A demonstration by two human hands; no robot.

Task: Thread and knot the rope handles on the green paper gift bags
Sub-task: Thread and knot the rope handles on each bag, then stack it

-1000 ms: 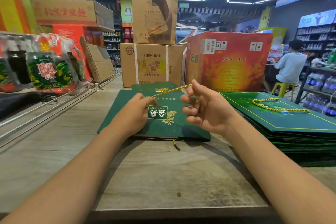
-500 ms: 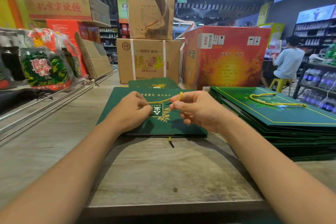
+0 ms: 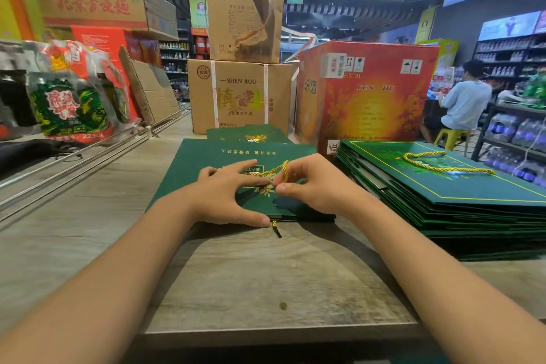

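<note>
A flat green gift bag (image 3: 206, 165) lies on the wooden tabletop (image 3: 260, 275), its printed face up and its lettering upside down to the viewer, so the bag's top edge points toward the near side; its long axis runs near to far. A yellow twisted rope (image 3: 273, 171) crosses the middle of the bag roughly left to right, then bends in a small loop at its right end. The left hand (image 3: 227, 195) rests spread on the bag, fingers straight and splayed, thumb stretched along the bag's near edge, pressing the paper flat; the rope runs out from under its fingers. The right hand (image 3: 310, 183) sits just right of it, thumb and forefinger pinched together on the rope's looped end, the other fingers curled. A short dark-tipped rope end (image 3: 276, 229) pokes out from the bag's near edge onto the tabletop, just beside the left thumb. A second green bag (image 3: 248, 134) lies partly under the far edge of the first. To the right, close by, stands a stack of green bags (image 3: 458, 207) with a yellow rope handle (image 3: 443, 164) lying on top. Beyond stand brown cartons (image 3: 240, 94) and a red carton (image 3: 366, 97); packaged goods (image 3: 68, 103) lie far left. A seated person (image 3: 464, 103) is at the far right.
</note>
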